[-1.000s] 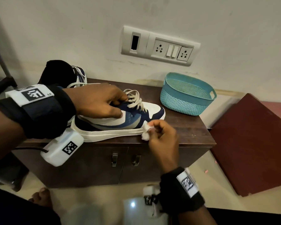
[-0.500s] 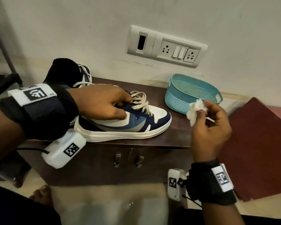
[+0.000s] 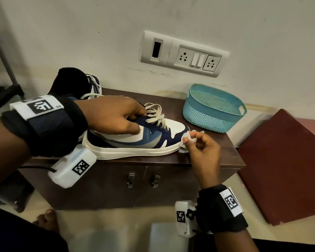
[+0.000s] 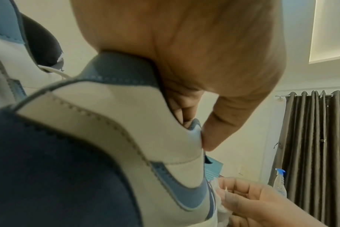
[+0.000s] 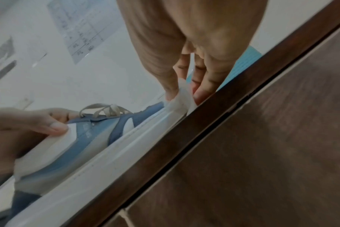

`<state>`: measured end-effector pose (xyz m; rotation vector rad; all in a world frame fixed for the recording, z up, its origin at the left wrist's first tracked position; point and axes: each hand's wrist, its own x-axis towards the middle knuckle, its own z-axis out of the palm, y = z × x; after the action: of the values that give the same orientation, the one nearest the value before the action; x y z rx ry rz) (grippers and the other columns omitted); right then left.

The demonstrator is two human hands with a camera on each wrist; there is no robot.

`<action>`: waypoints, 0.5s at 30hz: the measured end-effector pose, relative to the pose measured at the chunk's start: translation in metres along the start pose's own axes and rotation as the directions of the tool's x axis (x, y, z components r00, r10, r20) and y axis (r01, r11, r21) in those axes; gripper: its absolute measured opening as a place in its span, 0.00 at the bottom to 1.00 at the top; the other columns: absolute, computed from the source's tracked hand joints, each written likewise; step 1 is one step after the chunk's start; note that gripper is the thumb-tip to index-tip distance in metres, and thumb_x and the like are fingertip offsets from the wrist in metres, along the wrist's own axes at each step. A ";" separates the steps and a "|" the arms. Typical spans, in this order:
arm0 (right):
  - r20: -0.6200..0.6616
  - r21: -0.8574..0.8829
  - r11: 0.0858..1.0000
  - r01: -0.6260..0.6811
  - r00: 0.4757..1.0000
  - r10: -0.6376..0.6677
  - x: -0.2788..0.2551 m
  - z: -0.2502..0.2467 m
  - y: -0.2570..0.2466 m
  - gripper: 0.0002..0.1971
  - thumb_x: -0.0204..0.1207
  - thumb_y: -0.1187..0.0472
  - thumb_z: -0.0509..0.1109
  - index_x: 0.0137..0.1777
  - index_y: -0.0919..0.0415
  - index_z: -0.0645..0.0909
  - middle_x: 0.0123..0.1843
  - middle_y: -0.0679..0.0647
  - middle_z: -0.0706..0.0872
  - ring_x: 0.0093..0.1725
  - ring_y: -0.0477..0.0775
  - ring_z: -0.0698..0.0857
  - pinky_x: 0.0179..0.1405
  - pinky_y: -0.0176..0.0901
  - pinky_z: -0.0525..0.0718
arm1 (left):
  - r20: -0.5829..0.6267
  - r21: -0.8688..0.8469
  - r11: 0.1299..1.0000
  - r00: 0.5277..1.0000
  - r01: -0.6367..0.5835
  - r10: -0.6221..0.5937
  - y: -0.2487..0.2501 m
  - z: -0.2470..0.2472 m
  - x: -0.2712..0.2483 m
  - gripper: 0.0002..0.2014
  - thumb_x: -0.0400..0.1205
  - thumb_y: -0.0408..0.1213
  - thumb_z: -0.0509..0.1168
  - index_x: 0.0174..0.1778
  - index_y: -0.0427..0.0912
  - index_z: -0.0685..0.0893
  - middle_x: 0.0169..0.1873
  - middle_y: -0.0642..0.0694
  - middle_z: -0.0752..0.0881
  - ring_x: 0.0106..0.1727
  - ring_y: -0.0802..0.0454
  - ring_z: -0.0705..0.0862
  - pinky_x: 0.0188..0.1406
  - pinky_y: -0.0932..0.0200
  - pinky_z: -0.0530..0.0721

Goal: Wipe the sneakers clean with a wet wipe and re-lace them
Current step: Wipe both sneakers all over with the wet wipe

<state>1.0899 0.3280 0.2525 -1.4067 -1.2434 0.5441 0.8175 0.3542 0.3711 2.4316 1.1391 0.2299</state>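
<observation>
A navy, blue and white sneaker (image 3: 149,140) with loose cream laces (image 3: 155,113) lies on a dark wooden cabinet (image 3: 216,159), toe to the right. My left hand (image 3: 115,117) grips its collar and tongue, thumb on the white side panel (image 4: 210,138). My right hand (image 3: 200,148) pinches a crumpled white wet wipe (image 3: 186,138) and presses it on the toe tip and sole edge (image 5: 181,98). A second sneaker (image 3: 94,83) stands behind my left wrist, mostly hidden.
A teal plastic basket (image 3: 213,108) sits on the cabinet's right rear corner. A socket and switch panel (image 3: 184,55) is on the wall above. A dark red board (image 3: 284,166) lies right of the cabinet. A spray bottle (image 4: 279,184) shows far off in the left wrist view.
My right hand had lifted the wipe up near the basket; now it has come back down and left, putting the wipe against the sneaker's toe. The left hand kept its hold.
</observation>
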 end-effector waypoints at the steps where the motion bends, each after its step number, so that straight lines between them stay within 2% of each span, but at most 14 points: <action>1: -0.013 0.035 0.999 -0.034 0.999 0.034 -0.002 0.003 0.000 0.08 0.75 0.62 0.81 0.49 0.49 0.90 0.52 0.57 0.91 0.49 0.54 0.92 0.57 0.59 0.91 | -0.001 0.006 1.000 1.000 0.001 -0.001 0.000 0.000 0.000 0.09 0.74 0.51 0.63 0.40 0.49 0.81 0.29 0.47 0.82 0.30 0.48 0.79 0.39 0.37 0.81; 2: -0.030 0.062 0.997 -0.049 0.998 0.051 -0.006 0.006 -0.001 0.07 0.75 0.63 0.81 0.48 0.50 0.90 0.51 0.58 0.91 0.49 0.55 0.92 0.57 0.59 0.91 | -0.001 0.008 1.000 1.000 0.001 -0.001 0.000 0.000 0.000 0.10 0.74 0.51 0.62 0.41 0.49 0.81 0.29 0.47 0.83 0.31 0.48 0.79 0.39 0.37 0.81; 3: -0.051 0.075 0.997 -0.036 0.998 0.040 -0.009 0.007 -0.004 0.07 0.75 0.65 0.81 0.47 0.51 0.90 0.51 0.58 0.91 0.48 0.52 0.92 0.56 0.54 0.92 | 0.002 0.005 1.000 1.000 0.002 -0.002 0.000 0.000 0.000 0.10 0.75 0.51 0.62 0.41 0.49 0.82 0.30 0.47 0.84 0.32 0.48 0.80 0.40 0.37 0.81; 5: -0.077 0.075 0.996 0.054 0.996 -0.048 -0.017 0.008 -0.011 0.11 0.76 0.71 0.79 0.46 0.52 0.90 0.53 0.59 0.90 0.47 0.41 0.90 0.51 0.35 0.88 | 0.012 -0.003 1.000 1.000 0.003 -0.003 0.000 -0.001 -0.001 0.10 0.75 0.51 0.62 0.42 0.50 0.82 0.32 0.46 0.86 0.34 0.47 0.82 0.41 0.38 0.83; 7: -0.111 0.062 0.991 0.119 0.988 -0.112 -0.017 0.007 -0.017 0.12 0.76 0.76 0.76 0.49 0.57 0.90 0.56 0.62 0.87 0.48 0.33 0.88 0.51 0.25 0.84 | 0.010 -0.009 1.000 1.000 0.003 -0.003 0.000 0.000 -0.001 0.09 0.75 0.51 0.63 0.42 0.50 0.82 0.31 0.48 0.85 0.32 0.48 0.81 0.40 0.40 0.83; 9: -0.113 0.103 0.989 0.102 0.990 -0.090 -0.008 0.006 -0.012 0.11 0.76 0.73 0.78 0.53 0.58 0.90 0.59 0.62 0.86 0.51 0.31 0.87 0.53 0.24 0.83 | 0.002 -0.017 1.000 1.000 0.001 -0.001 -0.001 0.000 0.000 0.08 0.75 0.51 0.63 0.39 0.51 0.80 0.28 0.50 0.82 0.29 0.53 0.78 0.37 0.43 0.81; 11: -0.047 0.152 0.988 0.026 0.999 -0.019 -0.003 0.005 -0.011 0.08 0.77 0.66 0.79 0.55 0.57 0.91 0.60 0.58 0.87 0.56 0.34 0.87 0.55 0.27 0.83 | 0.002 -0.021 1.000 1.000 0.001 -0.001 0.000 0.000 0.001 0.08 0.74 0.51 0.63 0.39 0.51 0.81 0.28 0.50 0.82 0.28 0.54 0.77 0.37 0.43 0.80; 13: -0.034 0.143 0.989 0.027 0.999 -0.022 -0.006 0.005 -0.011 0.06 0.81 0.61 0.76 0.54 0.57 0.93 0.57 0.56 0.90 0.59 0.39 0.87 0.58 0.29 0.83 | 0.003 -0.022 1.000 1.000 0.002 -0.002 0.000 0.000 0.001 0.08 0.75 0.50 0.63 0.40 0.51 0.81 0.28 0.49 0.82 0.28 0.54 0.77 0.38 0.43 0.80; 15: -0.060 0.096 0.994 0.056 0.997 -0.050 -0.011 0.004 -0.011 0.05 0.82 0.61 0.75 0.50 0.51 0.93 0.53 0.52 0.92 0.56 0.39 0.88 0.58 0.33 0.84 | 0.002 -0.028 1.000 1.000 0.003 -0.002 -0.001 0.000 0.001 0.07 0.74 0.50 0.63 0.39 0.51 0.80 0.28 0.48 0.82 0.28 0.55 0.76 0.37 0.43 0.79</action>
<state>1.0791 0.3181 0.2580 -1.2951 -1.1893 0.5182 0.8177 0.3549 0.3705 2.4056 1.1306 0.2406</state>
